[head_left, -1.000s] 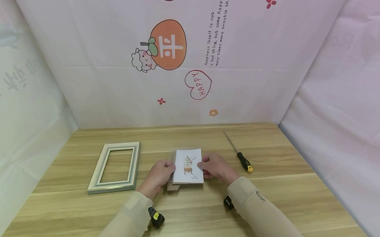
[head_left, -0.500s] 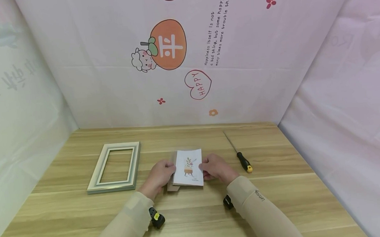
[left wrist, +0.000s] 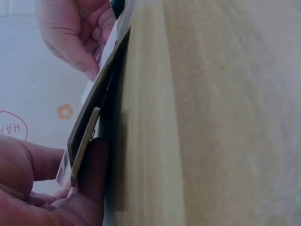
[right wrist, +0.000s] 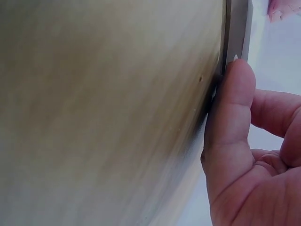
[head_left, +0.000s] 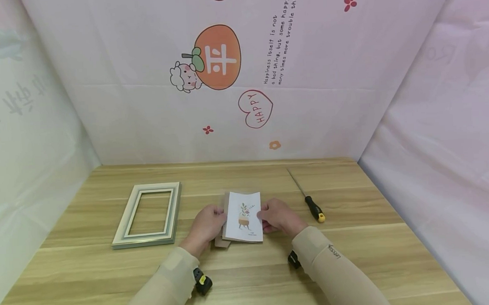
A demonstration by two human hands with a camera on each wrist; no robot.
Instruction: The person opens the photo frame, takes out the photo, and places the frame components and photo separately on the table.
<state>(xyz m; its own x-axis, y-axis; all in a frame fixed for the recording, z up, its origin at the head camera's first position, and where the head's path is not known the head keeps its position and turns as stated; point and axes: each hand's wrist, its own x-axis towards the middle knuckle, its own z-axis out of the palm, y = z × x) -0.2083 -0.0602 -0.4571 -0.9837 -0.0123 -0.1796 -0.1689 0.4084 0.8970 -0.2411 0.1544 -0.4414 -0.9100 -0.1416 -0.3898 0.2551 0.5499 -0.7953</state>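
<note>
A white picture card (head_left: 244, 218) printed with a potted plant lies on a brown backing board (head_left: 227, 198), whose edge shows at the card's left. Below the board juts a narrower stand flap (left wrist: 84, 148), seen edge-on in the left wrist view. My left hand (head_left: 207, 224) grips the left side of this stack, thumb on top and a finger under the flap. At the right edge my right hand (head_left: 279, 216) pinches the card with its thumb on the printed face; a finger (right wrist: 237, 89) lies along the stack's edge underneath.
A cream and grey picture frame (head_left: 132, 215) with an open centre lies on the wooden table (head_left: 250, 275) to the left. To the right is a black and yellow screwdriver (head_left: 312, 207), its shaft pointing away. A printed cloth wall (head_left: 321, 122) rises behind the table.
The card has slid slightly toward me and to the right and turned a little, showing more of the brown board at its left. Both hands have stayed nearly in place.
</note>
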